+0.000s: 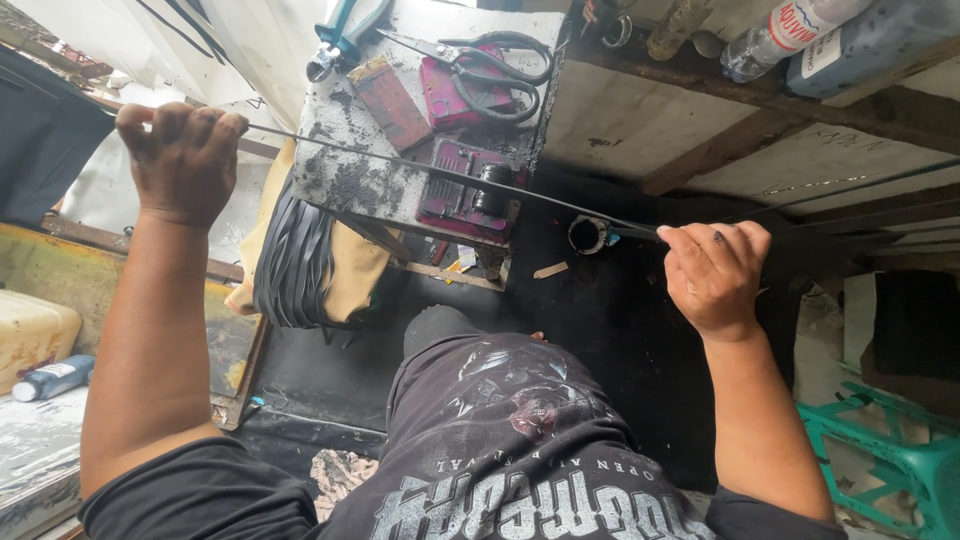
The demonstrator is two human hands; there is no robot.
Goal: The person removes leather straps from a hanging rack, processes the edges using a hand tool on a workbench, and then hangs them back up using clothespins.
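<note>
A long thin black strip [430,167] runs taut across the view, from upper left to middle right. My left hand [180,160] is closed in a fist on its left end, raised above my forearm. On the strip's right part, my right hand [715,272] pinches it between thumb and fingers. The strip passes over a small dirty work block [340,170] that carries a magenta cutting jig [470,190]. Beyond my right hand the strip continues toward the right edge.
Scissors [480,62], teal-handled pliers [340,35] and a reddish block [392,102] lie on the block's far end. A bundle of black strips [295,265] hangs at its left. A small black-stained cup [588,235], plastic bottles [790,30], a yellow container [30,330] and a green stool [890,460] surround me.
</note>
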